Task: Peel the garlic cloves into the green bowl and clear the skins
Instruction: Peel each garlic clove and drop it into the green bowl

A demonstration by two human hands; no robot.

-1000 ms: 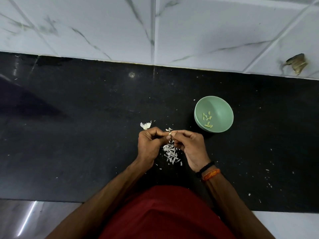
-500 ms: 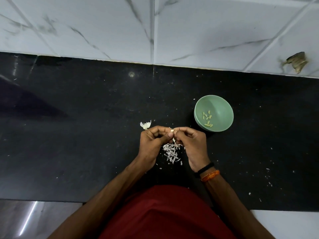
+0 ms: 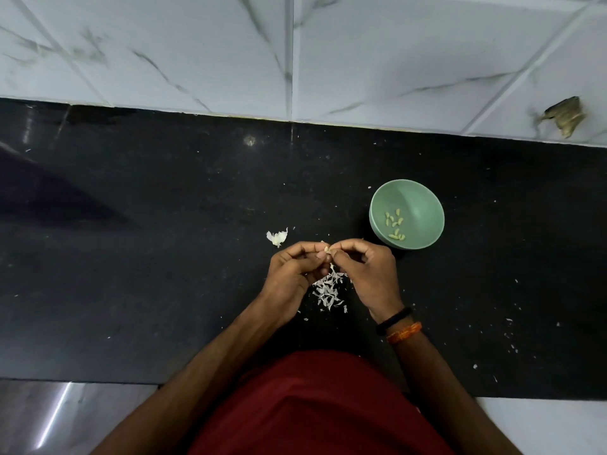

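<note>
My left hand (image 3: 290, 274) and my right hand (image 3: 369, 274) meet fingertip to fingertip above the black counter, both pinching one small garlic clove (image 3: 327, 249). A pile of white skins (image 3: 328, 289) lies on the counter right below and between my hands. The green bowl (image 3: 423, 205) stands to the right of my hands and holds several peeled cloves (image 3: 395, 224). A remaining piece of the garlic bulb (image 3: 277, 238) lies just left of my left hand's fingers.
The black counter (image 3: 131, 257) runs left to right, backed by a white marbled tile wall (image 3: 361, 60). Stray skin flakes (image 3: 510, 336) are scattered at the right. A brown scrap (image 3: 566, 116) sticks to the wall at the far right. My red shirt fills the bottom.
Both hands have stayed in place, working the clove between the fingertips; the fingers have shifted slightly. The bowl and the skins pile have not moved.
</note>
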